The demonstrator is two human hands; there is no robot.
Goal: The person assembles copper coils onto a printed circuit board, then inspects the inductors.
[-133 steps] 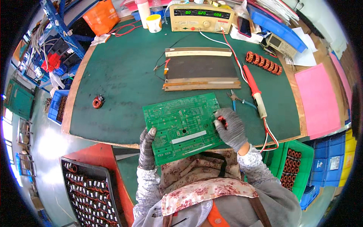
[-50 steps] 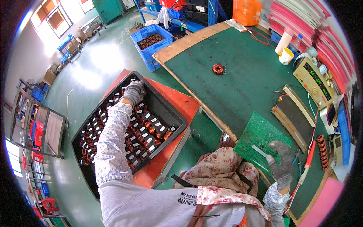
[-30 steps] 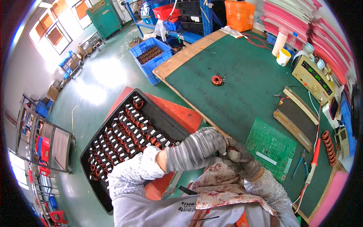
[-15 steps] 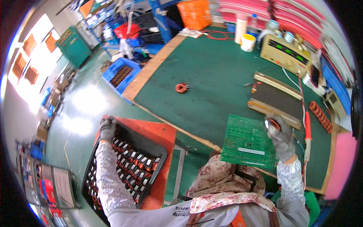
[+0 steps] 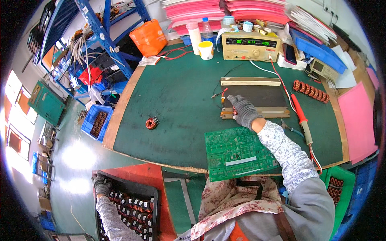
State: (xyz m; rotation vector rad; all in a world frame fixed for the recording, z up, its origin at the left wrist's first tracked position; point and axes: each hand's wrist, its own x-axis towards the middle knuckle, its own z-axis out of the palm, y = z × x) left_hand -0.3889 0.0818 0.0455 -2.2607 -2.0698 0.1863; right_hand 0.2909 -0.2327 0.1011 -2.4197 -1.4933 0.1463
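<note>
I judge the step in hand as offering a coil up to the wood-edged panel [image 5: 259, 95]. My right hand [image 5: 238, 108], over its left end, seems to pinch that mostly hidden copper coil [image 5: 235, 113]. My left is at the black tray [image 5: 157, 209], grip unclear. Next calls for steady fingers beside the red-tipped lead [image 5: 224, 90].

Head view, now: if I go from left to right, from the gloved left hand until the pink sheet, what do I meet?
Gloved left hand → single copper-wound toroidal coil → green printed circuit board → row of copper-wound coils → pink sheet.
</note>
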